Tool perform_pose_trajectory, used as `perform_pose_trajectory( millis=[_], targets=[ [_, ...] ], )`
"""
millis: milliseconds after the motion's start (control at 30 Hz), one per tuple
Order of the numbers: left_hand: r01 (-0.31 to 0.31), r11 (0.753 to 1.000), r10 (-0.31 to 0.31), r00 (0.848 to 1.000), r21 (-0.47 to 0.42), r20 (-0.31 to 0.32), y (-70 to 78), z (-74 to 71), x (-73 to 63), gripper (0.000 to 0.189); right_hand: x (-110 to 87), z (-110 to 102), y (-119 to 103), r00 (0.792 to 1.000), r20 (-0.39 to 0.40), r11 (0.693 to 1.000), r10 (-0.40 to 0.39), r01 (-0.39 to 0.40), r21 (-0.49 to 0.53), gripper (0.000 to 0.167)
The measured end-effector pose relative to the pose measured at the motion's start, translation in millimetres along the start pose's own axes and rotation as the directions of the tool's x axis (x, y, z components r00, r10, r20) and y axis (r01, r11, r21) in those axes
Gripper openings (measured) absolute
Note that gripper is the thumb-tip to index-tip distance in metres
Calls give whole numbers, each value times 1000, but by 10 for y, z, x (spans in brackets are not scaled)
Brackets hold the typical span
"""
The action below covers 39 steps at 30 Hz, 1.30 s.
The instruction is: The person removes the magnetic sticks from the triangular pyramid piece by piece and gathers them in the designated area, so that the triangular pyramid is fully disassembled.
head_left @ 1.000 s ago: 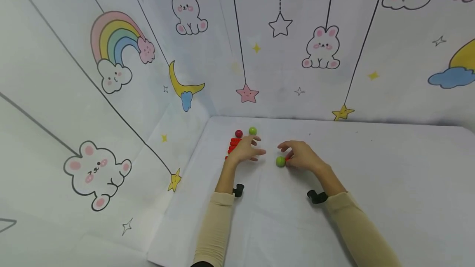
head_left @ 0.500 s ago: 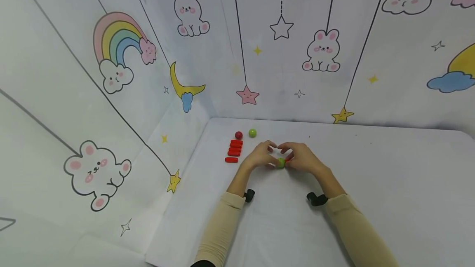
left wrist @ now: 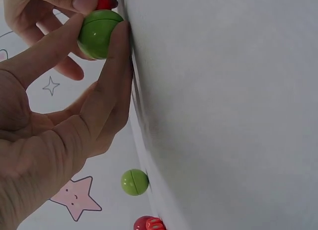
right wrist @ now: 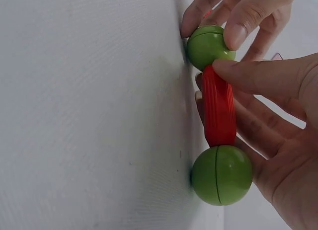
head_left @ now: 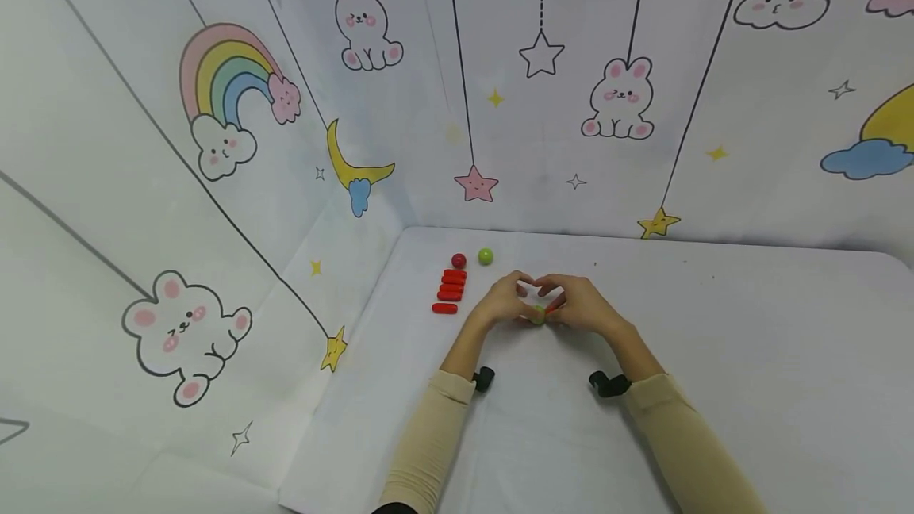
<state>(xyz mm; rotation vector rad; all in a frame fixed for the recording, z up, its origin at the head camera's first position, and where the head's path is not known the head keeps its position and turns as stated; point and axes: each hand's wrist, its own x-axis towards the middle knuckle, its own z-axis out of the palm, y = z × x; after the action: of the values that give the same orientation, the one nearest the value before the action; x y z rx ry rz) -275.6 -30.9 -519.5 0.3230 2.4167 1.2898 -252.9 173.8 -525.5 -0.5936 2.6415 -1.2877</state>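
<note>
My left hand [head_left: 504,301] pinches a glossy green ball [left wrist: 98,35] between thumb and fingers, just above the white table. A ribbed red rod [right wrist: 219,108] meets that ball, and my right hand [head_left: 581,304] grips the rod with its thumb near the joint. At the rod's other end sits a second green ball [right wrist: 221,175], close to the right palm; in the head view the right hand hides it. Both hands face each other, their fingertips almost touching.
Left of the hands, several red rods [head_left: 451,285] lie in a column on the white table [head_left: 750,355]. Behind them are a dark red ball [head_left: 458,260] and a loose green ball [head_left: 485,256]. A wall cloth with cartoon prints borders the table's back and left.
My left hand has come rightward from over the red rods and has taken hold of the green ball by the right hand. The right hand has barely moved.
</note>
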Motion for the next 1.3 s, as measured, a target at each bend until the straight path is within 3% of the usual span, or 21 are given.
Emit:
perform_pose_trajectory(
  millis=[700,1200,1300],
  targets=[
    [37,996,-37,999,-83,-4,-18,-90,-15,76,19,35,58,999,-3,996,35,-34,83,63],
    [-14,992,3,997,-127,-83,-18,-122,41,79,4,8,48,998,-46,999,34,-33,25,61],
    [-25,981,2,993,-193,-116,-11,-182,31,76,-15,-31,78,999,-19,999,43,-43,14,62]
  ],
)
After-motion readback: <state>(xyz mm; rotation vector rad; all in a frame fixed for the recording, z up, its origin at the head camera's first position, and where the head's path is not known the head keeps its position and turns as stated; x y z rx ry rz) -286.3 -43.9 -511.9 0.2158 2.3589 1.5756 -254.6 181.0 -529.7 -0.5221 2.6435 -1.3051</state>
